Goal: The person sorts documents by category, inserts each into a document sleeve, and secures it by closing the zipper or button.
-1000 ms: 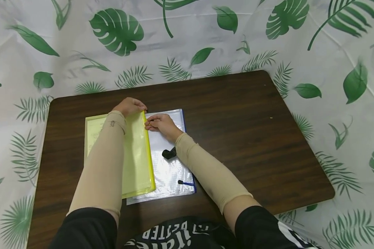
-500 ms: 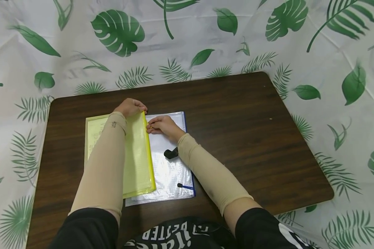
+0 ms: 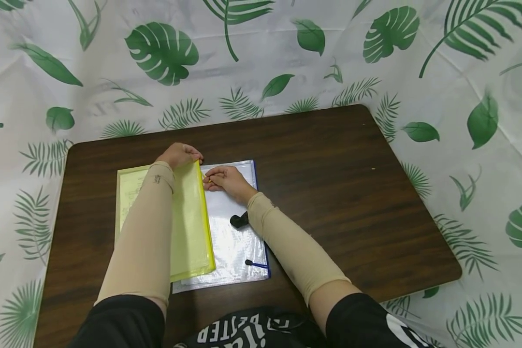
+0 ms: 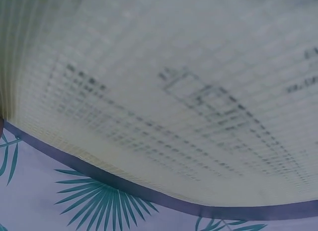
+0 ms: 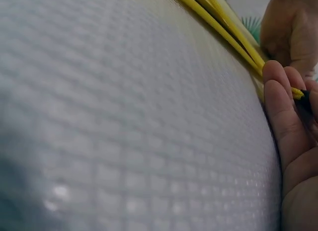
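A yellow mesh zip pouch (image 3: 189, 217) lies on the left of the table, with printed paper showing through it. My left hand (image 3: 180, 154) holds its far right corner, where the yellow zip edge ends. Just below that corner, my right hand (image 3: 227, 181) pinches the yellow zip's pull (image 5: 298, 93), a short yellow cord with a black tip. In the right wrist view the two yellow zip edges run apart away from the fingers. Partly under the yellow pouch lies a clear mesh zip pouch (image 3: 237, 246) with a blue zip edge.
The dark wooden table (image 3: 322, 183) has rounded corners and extends to the right. A blue zip pull (image 3: 256, 264) lies on the clear pouch. A small black object (image 3: 239, 221) shows beside the right wrist. Behind hangs a white leaf-print cloth (image 3: 252, 67).
The head view has tilted slightly, so the scene sits a little lower. Both hands keep their hold at the pouch's corner, with hardly any movement.
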`<control>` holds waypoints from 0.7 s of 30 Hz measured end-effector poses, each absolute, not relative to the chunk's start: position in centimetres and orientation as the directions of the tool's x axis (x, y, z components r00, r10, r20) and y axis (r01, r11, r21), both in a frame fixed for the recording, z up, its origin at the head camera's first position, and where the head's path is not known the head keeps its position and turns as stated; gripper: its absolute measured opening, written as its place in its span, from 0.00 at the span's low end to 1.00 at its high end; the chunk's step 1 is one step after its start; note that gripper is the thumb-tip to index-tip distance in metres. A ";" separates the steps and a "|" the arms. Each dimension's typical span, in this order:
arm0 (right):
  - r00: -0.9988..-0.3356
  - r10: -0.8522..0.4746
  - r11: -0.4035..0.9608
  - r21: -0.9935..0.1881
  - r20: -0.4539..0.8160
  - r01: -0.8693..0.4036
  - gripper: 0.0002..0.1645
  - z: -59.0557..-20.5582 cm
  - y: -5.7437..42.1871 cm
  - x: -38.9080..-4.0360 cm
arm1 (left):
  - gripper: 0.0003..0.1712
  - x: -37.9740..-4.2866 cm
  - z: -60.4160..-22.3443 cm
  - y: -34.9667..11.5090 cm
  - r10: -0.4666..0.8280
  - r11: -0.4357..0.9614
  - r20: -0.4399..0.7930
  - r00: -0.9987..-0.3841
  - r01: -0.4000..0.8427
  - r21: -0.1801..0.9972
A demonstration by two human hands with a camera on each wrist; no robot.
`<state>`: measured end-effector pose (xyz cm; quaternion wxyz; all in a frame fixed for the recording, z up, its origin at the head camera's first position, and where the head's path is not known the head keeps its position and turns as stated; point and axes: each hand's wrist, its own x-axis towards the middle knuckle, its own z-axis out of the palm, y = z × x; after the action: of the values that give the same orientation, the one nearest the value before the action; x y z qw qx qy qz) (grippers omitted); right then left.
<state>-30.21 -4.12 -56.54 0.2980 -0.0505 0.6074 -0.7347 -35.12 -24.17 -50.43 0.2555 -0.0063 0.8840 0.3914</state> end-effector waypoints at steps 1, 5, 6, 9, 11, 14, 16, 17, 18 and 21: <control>-0.817 -0.500 -0.076 -0.925 -0.287 0.372 0.11 -56.6 -4.1 -30.2 | 0.18 -35.1 -50.5 -24.2 0.190 0.692 -0.454 -0.870 -0.210 0.691; -0.816 -0.508 -0.059 -0.934 -0.275 0.351 0.12 -56.8 -4.1 -30.2 | 0.17 -35.2 -50.9 -24.3 0.191 0.696 -0.438 -0.878 -0.194 0.692; -0.816 -0.509 -0.057 -0.935 -0.273 0.349 0.12 -56.8 -4.1 -30.2 | 0.17 -35.3 -51.0 -24.3 0.191 0.696 -0.438 -0.879 -0.193 0.692; -0.815 -0.515 -0.044 -0.942 -0.265 0.333 0.12 -56.7 -4.1 -30.1 | 0.17 -35.4 -51.2 -24.4 0.178 0.696 -0.440 -0.880 -0.204 0.688; -0.816 -0.517 -0.040 -0.945 -0.260 0.326 0.12 -56.6 -4.0 -30.0 | 0.17 -35.4 -51.2 -24.4 0.174 0.696 -0.441 -0.881 -0.207 0.688; -0.816 -0.517 -0.039 -0.946 -0.257 0.322 0.11 -56.6 -4.0 -30.0 | 0.17 -35.3 -51.2 -24.4 0.169 0.695 -0.433 -0.885 -0.204 0.690; -0.816 -0.516 -0.037 -0.945 -0.260 0.324 0.11 -56.6 -4.0 -30.0 | 0.16 -35.1 -51.1 -24.4 0.167 0.693 -0.426 -0.889 -0.202 0.692; -0.816 -0.515 -0.035 -0.945 -0.262 0.325 0.11 -56.6 -3.9 -30.0 | 0.16 -35.1 -51.1 -24.3 0.164 0.691 -0.422 -0.891 -0.202 0.694; -0.817 -0.514 -0.034 -0.945 -0.263 0.325 0.11 -56.6 -3.9 -30.0 | 0.17 -35.0 -51.1 -24.3 0.166 0.691 -0.419 -0.893 -0.198 0.695; -0.819 -0.512 -0.020 -0.950 -0.259 0.312 0.11 -56.5 -3.9 -29.9 | 0.16 -34.8 -51.0 -24.2 0.165 0.681 -0.407 -0.899 -0.194 0.706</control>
<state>-29.88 -3.95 -56.55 0.2902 -0.0782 0.6370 -0.7099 -34.84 -24.19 -51.05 0.2251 -0.0081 0.8888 0.3991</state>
